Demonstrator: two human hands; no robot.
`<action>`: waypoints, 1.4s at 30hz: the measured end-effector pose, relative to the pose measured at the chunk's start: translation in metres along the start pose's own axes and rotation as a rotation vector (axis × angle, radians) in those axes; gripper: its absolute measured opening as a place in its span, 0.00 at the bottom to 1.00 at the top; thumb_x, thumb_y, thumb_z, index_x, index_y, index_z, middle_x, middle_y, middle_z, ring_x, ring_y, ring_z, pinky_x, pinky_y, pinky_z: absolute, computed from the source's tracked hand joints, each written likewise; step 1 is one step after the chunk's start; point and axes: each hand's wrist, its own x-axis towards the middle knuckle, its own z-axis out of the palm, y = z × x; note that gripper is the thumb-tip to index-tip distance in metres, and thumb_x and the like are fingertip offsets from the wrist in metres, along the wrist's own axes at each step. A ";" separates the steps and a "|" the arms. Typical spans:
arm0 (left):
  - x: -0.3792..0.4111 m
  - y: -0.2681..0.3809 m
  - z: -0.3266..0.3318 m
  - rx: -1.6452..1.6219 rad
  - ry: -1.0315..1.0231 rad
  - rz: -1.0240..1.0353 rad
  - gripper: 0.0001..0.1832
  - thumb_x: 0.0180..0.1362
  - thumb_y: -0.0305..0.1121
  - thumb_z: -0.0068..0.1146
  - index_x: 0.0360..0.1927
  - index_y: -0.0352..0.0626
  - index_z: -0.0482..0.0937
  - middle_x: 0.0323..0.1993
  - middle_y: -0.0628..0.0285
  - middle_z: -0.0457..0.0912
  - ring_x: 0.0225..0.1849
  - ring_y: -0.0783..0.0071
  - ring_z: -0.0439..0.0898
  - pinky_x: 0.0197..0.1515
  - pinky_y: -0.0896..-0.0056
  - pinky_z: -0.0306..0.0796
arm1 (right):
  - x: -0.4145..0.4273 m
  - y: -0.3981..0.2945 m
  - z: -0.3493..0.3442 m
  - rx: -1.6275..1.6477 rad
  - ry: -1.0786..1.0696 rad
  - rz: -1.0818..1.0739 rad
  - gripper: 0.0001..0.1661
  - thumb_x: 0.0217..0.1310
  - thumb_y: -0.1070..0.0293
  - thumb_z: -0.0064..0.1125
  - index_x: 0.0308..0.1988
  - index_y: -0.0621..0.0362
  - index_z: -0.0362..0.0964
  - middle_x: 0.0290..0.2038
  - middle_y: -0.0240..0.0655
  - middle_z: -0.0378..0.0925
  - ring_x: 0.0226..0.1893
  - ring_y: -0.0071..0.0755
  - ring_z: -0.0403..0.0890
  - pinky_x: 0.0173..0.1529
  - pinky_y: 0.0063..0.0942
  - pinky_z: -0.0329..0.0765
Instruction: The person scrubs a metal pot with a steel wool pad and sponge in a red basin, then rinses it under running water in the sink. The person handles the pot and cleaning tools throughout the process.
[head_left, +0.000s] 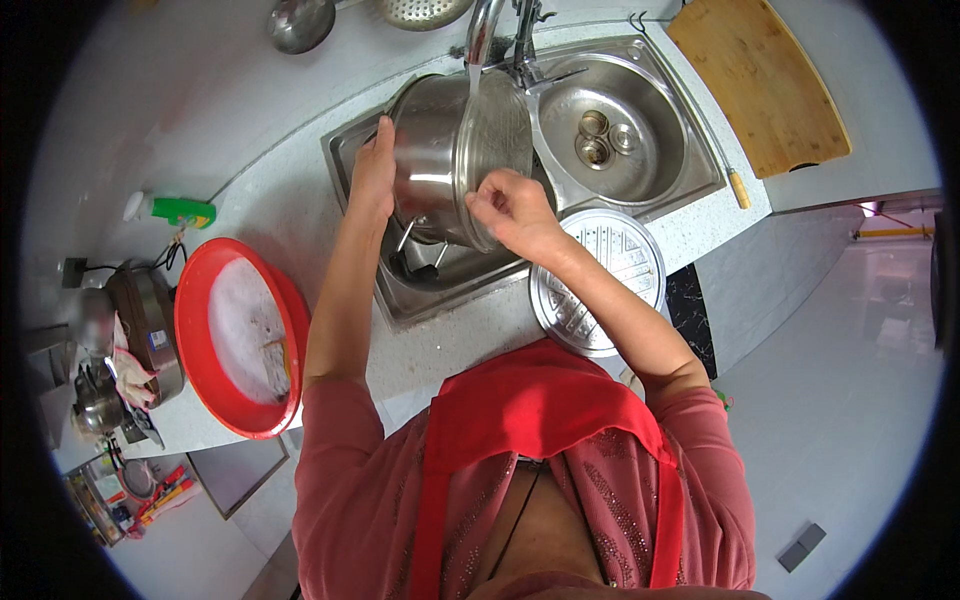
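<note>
A large stainless steel pot (427, 142) lies tipped on its side in the left sink basin (450, 274), mouth facing right. Water runs from the faucet (480, 45) onto the pot near its rim. My left hand (373, 172) holds the pot around its base end, thumb pointing up. At the lower rim, my right hand (517, 210) has its fingers curled against the edge. A pot handle with black grips (412, 270) hangs down into the basin. Partly under my right forearm, a round patterned metal steamer plate (600, 270) rests at the counter's front edge.
The right basin (660, 120) holds small round metal drain parts (592, 124). A red tub (296, 337) of suds stands left, near a green spray bottle (184, 212). At right are a wooden cutting board (757, 82) and a wooden-handled metal rod (739, 189).
</note>
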 end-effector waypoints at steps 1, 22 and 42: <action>-0.002 -0.001 -0.001 0.003 -0.003 0.016 0.30 0.67 0.53 0.43 0.50 0.30 0.74 0.48 0.56 0.77 0.48 0.71 0.74 0.54 0.68 0.67 | 0.001 0.004 -0.002 0.047 0.034 0.035 0.11 0.52 0.68 0.61 0.26 0.65 0.71 0.26 0.42 0.74 0.24 0.36 0.76 0.32 0.29 0.73; -0.012 -0.044 -0.054 -0.080 -0.037 0.190 0.26 0.68 0.50 0.41 0.29 0.38 0.80 0.27 0.70 0.77 0.31 0.85 0.71 0.36 0.79 0.66 | 0.065 0.157 -0.029 0.465 0.240 0.583 0.32 0.68 0.46 0.33 0.57 0.59 0.65 0.51 0.38 0.73 0.50 0.37 0.72 0.52 0.38 0.68; -0.001 -0.093 -0.104 -0.213 -0.080 0.263 0.18 0.68 0.46 0.43 0.41 0.41 0.75 0.38 0.65 0.77 0.37 0.78 0.75 0.38 0.72 0.71 | 0.112 0.161 -0.058 1.001 -0.267 0.545 0.29 0.63 0.54 0.51 0.57 0.62 0.66 0.49 0.40 0.76 0.48 0.35 0.77 0.55 0.32 0.71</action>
